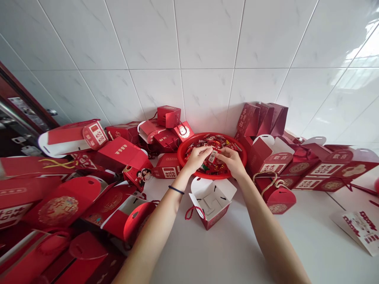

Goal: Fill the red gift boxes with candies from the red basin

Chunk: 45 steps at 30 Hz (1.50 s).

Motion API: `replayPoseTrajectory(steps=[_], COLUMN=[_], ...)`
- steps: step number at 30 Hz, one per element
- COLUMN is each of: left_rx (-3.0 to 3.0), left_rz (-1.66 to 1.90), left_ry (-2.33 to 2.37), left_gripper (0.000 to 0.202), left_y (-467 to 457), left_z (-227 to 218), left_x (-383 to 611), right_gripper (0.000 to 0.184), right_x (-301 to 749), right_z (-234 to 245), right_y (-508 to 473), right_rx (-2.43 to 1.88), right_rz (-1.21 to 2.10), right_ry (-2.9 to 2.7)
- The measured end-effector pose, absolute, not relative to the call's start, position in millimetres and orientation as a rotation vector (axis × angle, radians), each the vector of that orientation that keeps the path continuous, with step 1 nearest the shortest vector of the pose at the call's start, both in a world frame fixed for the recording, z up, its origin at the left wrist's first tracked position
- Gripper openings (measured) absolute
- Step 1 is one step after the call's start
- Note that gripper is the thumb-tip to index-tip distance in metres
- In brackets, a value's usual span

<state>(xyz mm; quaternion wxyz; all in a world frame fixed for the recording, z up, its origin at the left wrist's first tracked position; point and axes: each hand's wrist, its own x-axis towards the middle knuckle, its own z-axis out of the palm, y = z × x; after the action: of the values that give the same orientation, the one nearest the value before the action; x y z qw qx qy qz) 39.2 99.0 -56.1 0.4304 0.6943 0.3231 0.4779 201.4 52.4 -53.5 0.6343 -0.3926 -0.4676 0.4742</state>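
Over a red plastic basin (242, 165) heaped with wrapped candies (223, 142), my two hands come together. Between their fingertips is a small wrapped candy (212, 157) in red with a pale printed label. My left hand (197, 158) is closed, its thumb and fingers pinching at the candy's left side. On the other side, my right hand (231, 161) is closed too, with thumb and fingers on the candy's right edge. Just in front of the basin, between my forearms, stands an open red gift box (217, 217) with a white inside and a red rope handle.
Many red gift boxes (59, 203) are piled on the left. More boxes (308, 167) stand in rows on the right, with a rope-handled box (276, 197) near my right forearm. A printed card (359, 228) lies at far right. A tiled wall (207, 90) rises behind the table (231, 252).
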Motion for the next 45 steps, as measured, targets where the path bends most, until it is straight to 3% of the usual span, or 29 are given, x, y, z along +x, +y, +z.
replayPoseTrajectory(steps=[6,15,20,27,33,45], left_rx=[1.855,2.329,2.318,2.151,2.122,2.031], left_rz=[1.039,0.7,0.755,0.959,1.027,0.872], left_ry=[0.857,1.163,1.273,1.592,1.657,1.553], left_gripper=[0.025,0.038,0.051,0.028,0.042,0.016], left_y=[96.2,95.1,97.3,106.1,126.3,186.7], left_z=[-52.9,-45.1,-46.3,-42.8,-36.3,-37.5], left_x=[42.7,58.9,64.9,50.0,50.4,95.7], right_gripper=[0.029,0.011,0.008,0.011,0.01,0.014], right_x=[208.8,210.5,210.3,210.0,209.3,208.1], right_z=[-57.4,-51.6,-49.6,-50.4,-51.8,-53.9], right_y=[60.5,59.1,57.5,58.6,59.9,64.0], right_rx=[-0.829,-0.772,-0.77,-0.774,-0.771,-0.737], right_rz=[0.963,0.945,0.965,0.95,0.933,0.904], right_ry=[-0.777,-0.64,-0.64,-0.604,-0.573,-0.523])
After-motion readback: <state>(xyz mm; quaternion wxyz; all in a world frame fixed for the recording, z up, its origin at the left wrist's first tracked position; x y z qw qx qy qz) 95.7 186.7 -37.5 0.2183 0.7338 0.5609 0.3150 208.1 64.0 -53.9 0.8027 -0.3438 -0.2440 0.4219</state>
